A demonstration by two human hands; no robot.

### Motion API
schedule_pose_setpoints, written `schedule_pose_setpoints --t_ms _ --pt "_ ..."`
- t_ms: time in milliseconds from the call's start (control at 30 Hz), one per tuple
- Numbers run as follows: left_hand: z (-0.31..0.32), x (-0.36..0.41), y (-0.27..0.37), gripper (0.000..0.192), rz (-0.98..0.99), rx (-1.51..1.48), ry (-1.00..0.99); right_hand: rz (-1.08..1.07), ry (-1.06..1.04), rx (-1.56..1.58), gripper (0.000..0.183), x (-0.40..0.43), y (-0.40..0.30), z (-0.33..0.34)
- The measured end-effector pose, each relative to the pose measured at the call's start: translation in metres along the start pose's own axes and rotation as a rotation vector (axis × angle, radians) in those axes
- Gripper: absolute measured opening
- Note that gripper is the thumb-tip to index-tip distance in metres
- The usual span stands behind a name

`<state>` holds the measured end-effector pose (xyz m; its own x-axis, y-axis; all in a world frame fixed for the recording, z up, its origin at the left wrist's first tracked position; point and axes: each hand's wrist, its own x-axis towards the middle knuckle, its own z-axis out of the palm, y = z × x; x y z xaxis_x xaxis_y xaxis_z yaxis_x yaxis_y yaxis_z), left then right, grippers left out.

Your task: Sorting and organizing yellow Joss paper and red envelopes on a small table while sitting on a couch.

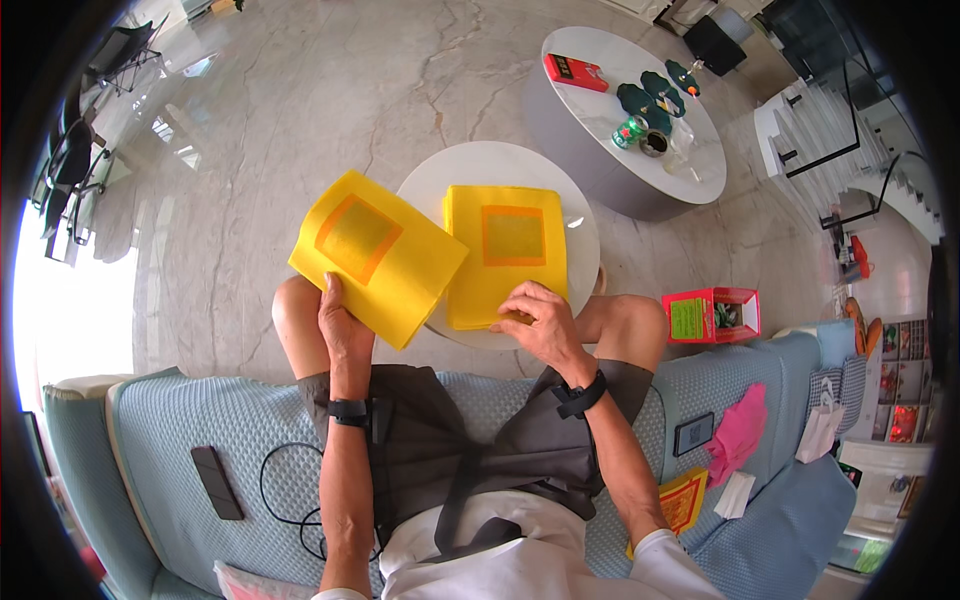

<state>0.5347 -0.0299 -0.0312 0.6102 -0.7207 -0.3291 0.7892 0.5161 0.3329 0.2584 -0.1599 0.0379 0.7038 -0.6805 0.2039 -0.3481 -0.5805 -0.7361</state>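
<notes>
My left hand point(345, 322) grips several yellow joss paper sheets point(381, 259) by their lower left edge, the thumb on top. They tilt in the air, and a gold square with an orange border shows on the top sheet. Their right corner overlaps a stack of similar yellow joss paper point(510, 232) on a small round white table point(427, 176). At the stack's lower right edge, my right hand point(541, 322) has its fingers curled and its thumb near them. Whether a sheet is pinched there cannot be made out.
A larger oval table point(570, 112) holds a red box point(576, 73), dark green dishes point(637, 105) and a green can point(628, 132). A red carton point(712, 315) stands right of my knee. Phones point(217, 484) and a pink cloth point(737, 435) lie on the blue sofa point(180, 420).
</notes>
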Motion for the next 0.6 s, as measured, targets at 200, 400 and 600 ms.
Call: schedule_pose_setpoints --t_ms 200,400,600 --pt "0.0041 -0.0023 -0.0010 0.047 0.005 0.005 0.013 0.046 -0.019 0.065 0.018 0.0004 0.0013 -0.0009" --pt "0.0025 -0.0019 -0.0007 0.047 0.011 0.005 0.011 -0.056 0.030 0.005 0.009 0.0002 0.0036 0.0014" --pt "0.0019 -0.0013 -0.0018 0.047 0.016 0.005 0.009 -0.098 0.066 -0.033 0.009 0.0015 0.0034 0.0036"
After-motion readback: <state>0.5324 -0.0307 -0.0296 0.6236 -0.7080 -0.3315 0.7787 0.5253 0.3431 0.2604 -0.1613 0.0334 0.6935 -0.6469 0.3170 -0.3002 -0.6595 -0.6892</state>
